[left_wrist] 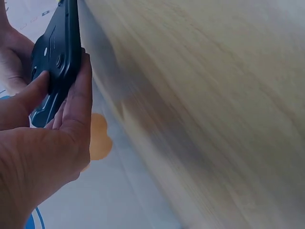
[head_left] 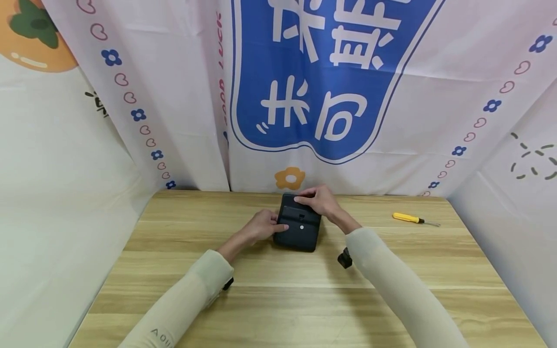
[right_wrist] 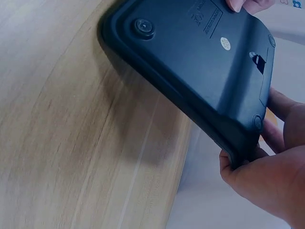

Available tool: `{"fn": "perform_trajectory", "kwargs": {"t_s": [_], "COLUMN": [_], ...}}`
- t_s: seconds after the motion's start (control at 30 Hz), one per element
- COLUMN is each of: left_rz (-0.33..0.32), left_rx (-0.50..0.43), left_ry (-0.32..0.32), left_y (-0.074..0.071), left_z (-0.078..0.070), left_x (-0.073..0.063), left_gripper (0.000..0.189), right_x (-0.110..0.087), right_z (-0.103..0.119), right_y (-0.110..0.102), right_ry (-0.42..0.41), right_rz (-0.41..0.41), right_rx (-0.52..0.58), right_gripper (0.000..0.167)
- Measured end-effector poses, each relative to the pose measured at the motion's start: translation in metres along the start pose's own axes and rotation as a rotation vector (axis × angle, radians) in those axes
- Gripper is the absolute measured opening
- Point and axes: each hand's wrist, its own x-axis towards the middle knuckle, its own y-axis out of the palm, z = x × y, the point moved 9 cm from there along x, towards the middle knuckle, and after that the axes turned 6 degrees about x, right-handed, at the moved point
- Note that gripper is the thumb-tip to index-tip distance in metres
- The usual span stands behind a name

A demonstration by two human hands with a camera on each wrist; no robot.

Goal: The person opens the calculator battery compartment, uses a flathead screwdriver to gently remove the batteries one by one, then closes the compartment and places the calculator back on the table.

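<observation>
Both hands hold a black, flat, calculator-like device point(head_left: 296, 239), its back turned up toward the head camera. Rubber feet, a small round white sticker point(right_wrist: 225, 44) and a battery cover with a notched latch point(right_wrist: 258, 62) show on that back. The left hand point(head_left: 263, 225) grips the left edge, thumb on the back and fingers beneath. At the far right corner the right hand point(head_left: 323, 200) pinches the device between thumb and fingers. In the right wrist view the device is tilted, with its near edge above the tabletop. Its front face is hidden.
A screwdriver point(head_left: 406, 218) with a yellow handle lies at the right of the wooden table point(head_left: 278, 309). Behind the table's back edge hangs a printed cloth point(head_left: 196, 159). White cloth walls stand at both sides. Dark wrist camera parts point(head_left: 345, 258) show beneath the right sleeve.
</observation>
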Motion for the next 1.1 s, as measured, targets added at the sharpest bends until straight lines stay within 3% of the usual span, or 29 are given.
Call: {"fn": "perform_trajectory", "kwargs": {"t_s": [0.43,0.7,1.1], "left_rz": [0.045,0.009,-0.009], "left_rx": [-0.003,0.134,0.33], "left_ry": [-0.035,-0.05,-0.015], "left_y": [0.006,0.002,-0.002], "left_z": [0.009,0.008,0.006], "left_x": [0.0,-0.002,-0.001], "left_gripper": [0.017,0.026,0.034], "right_x": [0.004,0.006,0.009], "right_z": [0.002,0.0,-0.007], "right_y": [0.017,0.023,0.026], "right_ry": [-0.058,-0.069,-0.095], "right_rz": [0.022,0.016,0.029], "right_rx": [-0.059,-0.072,-0.074], "right_gripper": [0.024,0.021,0.019]}}
